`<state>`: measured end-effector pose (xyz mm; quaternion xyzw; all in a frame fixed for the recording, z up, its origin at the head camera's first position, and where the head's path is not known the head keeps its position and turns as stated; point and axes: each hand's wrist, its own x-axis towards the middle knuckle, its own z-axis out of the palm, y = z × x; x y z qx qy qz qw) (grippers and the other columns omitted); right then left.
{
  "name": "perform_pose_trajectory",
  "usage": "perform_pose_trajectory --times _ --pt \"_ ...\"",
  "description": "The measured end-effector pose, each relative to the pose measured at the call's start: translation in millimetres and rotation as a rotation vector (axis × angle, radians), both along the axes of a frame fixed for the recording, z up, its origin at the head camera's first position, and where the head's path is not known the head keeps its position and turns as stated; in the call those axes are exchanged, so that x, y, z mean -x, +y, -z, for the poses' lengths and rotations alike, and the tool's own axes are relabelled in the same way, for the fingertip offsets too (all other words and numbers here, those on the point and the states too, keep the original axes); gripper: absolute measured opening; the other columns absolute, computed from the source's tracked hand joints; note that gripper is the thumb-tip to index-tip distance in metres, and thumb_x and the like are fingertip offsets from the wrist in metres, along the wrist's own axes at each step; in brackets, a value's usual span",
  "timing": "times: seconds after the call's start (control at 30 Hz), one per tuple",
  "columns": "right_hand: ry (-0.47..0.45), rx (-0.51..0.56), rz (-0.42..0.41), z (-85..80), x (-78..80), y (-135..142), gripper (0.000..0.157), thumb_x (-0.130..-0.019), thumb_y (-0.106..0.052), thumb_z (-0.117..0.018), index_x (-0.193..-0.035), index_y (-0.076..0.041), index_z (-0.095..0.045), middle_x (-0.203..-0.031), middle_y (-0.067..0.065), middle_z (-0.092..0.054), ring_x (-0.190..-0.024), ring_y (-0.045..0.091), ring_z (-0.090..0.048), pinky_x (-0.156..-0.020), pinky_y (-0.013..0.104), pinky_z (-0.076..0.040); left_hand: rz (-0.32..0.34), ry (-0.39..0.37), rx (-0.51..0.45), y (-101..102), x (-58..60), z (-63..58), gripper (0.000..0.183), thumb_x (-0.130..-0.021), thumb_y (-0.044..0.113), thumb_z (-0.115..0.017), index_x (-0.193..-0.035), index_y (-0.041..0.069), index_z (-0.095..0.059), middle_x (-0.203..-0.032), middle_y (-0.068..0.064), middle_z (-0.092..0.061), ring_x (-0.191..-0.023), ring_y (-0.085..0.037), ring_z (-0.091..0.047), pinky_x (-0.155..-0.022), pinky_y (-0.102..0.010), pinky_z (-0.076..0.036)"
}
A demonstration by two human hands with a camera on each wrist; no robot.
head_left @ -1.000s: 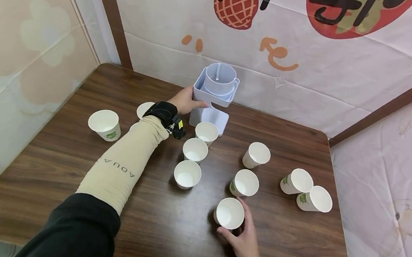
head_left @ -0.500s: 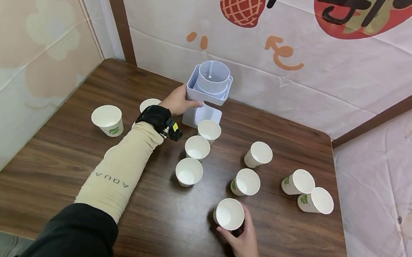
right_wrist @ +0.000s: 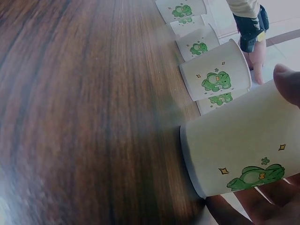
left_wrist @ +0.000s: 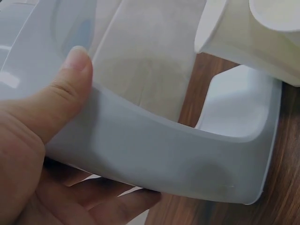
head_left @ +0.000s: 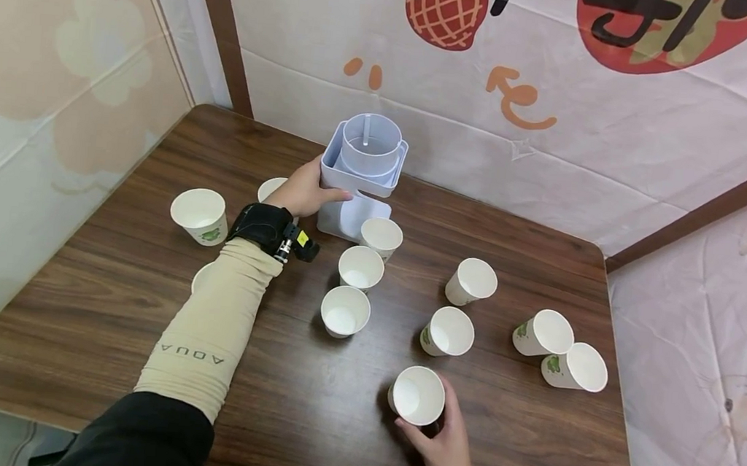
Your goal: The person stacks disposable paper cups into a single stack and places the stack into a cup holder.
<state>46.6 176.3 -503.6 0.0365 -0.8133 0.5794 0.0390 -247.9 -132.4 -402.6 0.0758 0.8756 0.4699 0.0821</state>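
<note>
My left hand (head_left: 301, 191) grips the upright side of a pale blue plastic stand (head_left: 335, 214) at the table's back, its thumb on the near face and fingers curled round behind in the left wrist view. On the stand's top tray sits a round pale blue container (head_left: 371, 149) with an upright strip inside. Whether the stand's base touches the table, I cannot tell. At the front, my right hand (head_left: 445, 447) holds a white paper cup (head_left: 418, 396) between thumb and fingers. Green cartoon prints mark this cup (right_wrist: 243, 145) in the right wrist view, where its bottom meets the tabletop.
Three paper cups (head_left: 345, 311) line up just in front of the stand. Two more (head_left: 448, 332) stand beyond the held cup, and another pair (head_left: 543, 333) at the right. Several cups (head_left: 199, 212) stand left, some partly behind my forearm. Fabric walls (head_left: 446, 144) border the wooden table (head_left: 280, 416).
My left hand and the stand have shifted left, and my forearm now uncovers more of a cup at its left. The right hand keeps its hold on the cup in nearly the same place.
</note>
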Motion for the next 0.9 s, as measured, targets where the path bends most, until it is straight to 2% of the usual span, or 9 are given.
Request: perform_pose_trajectory --times 0.17,0.27,0.37,0.63,0.77,0.9 --pt "0.024 -0.018 -0.005 -21.5 -2.9 -5 0.078 -0.061 0.002 -0.083 -0.130 0.003 -0.047 -0.123 0.014 -0.057 -0.110 0.011 -0.055 -0.091 0.015 -0.044 0.010 -0.023 0.027 -7 -7.0 -4.0 0.078 -0.085 0.030 -0.069 -0.147 0.006 -0.028 -0.142 -0.016 -0.044 -0.129 -0.031 -0.041 -0.107 -0.048 -0.035" --pt "0.033 -0.017 -0.017 -21.8 -3.5 -4 0.078 -0.061 0.003 -0.083 -0.130 0.003 -0.047 -0.122 0.014 -0.057 -0.109 0.010 -0.055 -0.091 0.015 -0.044 0.016 -0.028 0.046 -10 -8.2 -4.5 0.078 -0.086 0.031 -0.069 -0.147 0.006 -0.027 -0.143 -0.016 -0.043 -0.129 -0.031 -0.041 -0.107 -0.048 -0.035" --pt "0.036 -0.013 -0.019 -18.4 -3.0 -3 0.078 -0.061 0.004 -0.083 -0.130 0.003 -0.047 -0.122 0.015 -0.057 -0.109 0.011 -0.055 -0.091 0.015 -0.044 0.018 -0.021 0.051 -10 -8.6 -5.5 0.078 -0.085 0.030 -0.069 -0.147 0.006 -0.028 -0.143 -0.017 -0.043 -0.129 -0.031 -0.041 -0.107 -0.048 -0.035" --pt "0.035 0.001 -0.022 8.1 -1.8 5 0.082 -0.062 -0.003 -0.084 -0.134 -0.006 -0.046 -0.126 0.010 -0.055 -0.112 0.014 -0.054 -0.093 0.016 -0.043 0.012 -0.001 0.025 -10 -9.6 -5.5 0.080 -0.083 0.028 -0.072 -0.146 0.006 -0.029 -0.141 -0.018 -0.044 -0.128 -0.032 -0.042 -0.106 -0.048 -0.036" --pt "0.063 0.013 -0.038 12.0 -1.3 6 0.081 -0.064 -0.007 -0.084 -0.136 -0.007 -0.046 -0.127 0.010 -0.055 -0.112 0.016 -0.054 -0.094 0.017 -0.043 0.013 0.023 0.005 -10 -9.3 -3.8 0.080 -0.082 0.027 -0.073 -0.146 0.006 -0.029 -0.140 -0.017 -0.045 -0.127 -0.032 -0.043 -0.105 -0.047 -0.037" --pt "0.061 0.010 -0.043 12.7 -1.7 7 0.081 -0.065 -0.009 -0.084 -0.136 -0.007 -0.045 -0.127 0.011 -0.055 -0.113 0.016 -0.054 -0.094 0.017 -0.043 0.025 0.030 -0.029 -11 -11.7 -3.8 0.090 -0.078 0.027 -0.076 -0.149 0.010 -0.023 -0.143 -0.016 -0.042 -0.129 -0.031 -0.040 -0.107 -0.047 -0.034"
